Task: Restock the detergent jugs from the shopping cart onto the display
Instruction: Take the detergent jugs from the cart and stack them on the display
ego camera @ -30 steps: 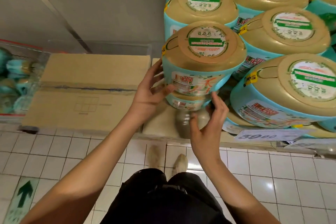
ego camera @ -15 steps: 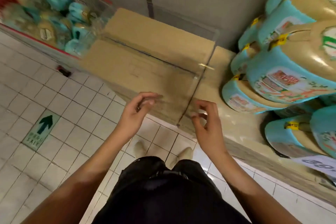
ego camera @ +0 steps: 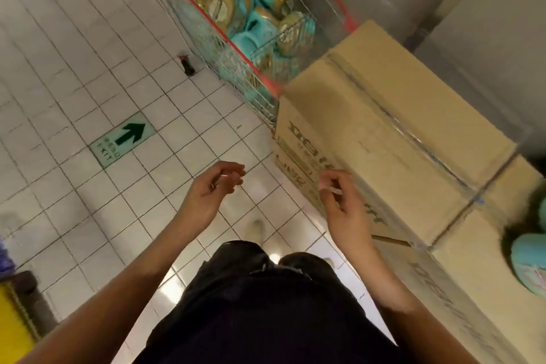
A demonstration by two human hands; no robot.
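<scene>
Head view, tipped down toward the floor. Found the detergent jugs, teal with tan tops, heaped in the shopping cart at 12 o'clock, well apart from both hands. Caught one more teal jug at 4 o'clock against the right edge of the frame, only partly in view, resting on a lower cardboard box.

Held nothing in the left hand, just left of centre: palm turned up, fingers loosely curled with the tips near the thumb, hovering over white floor tiles. Held nothing in the right hand either, just right of centre: fingers slackly bent, forefinger and thumb close together, blurred at the tips, hanging in front of the printed side of a large cardboard box. Could not tell whether that hand touched the box.

Placed the large box at 2 o'clock, stacked on the lower one, its far corner just beside the cart's red rim. Made out a dark cart wheel at 11 o'clock on the tiles, and a green exit sign with an arrow at 9 o'clock. Saw black shorts filling 6 o'clock, a pale shoe just above them, and a yellow object at 8 o'clock, too blurred to identify.
</scene>
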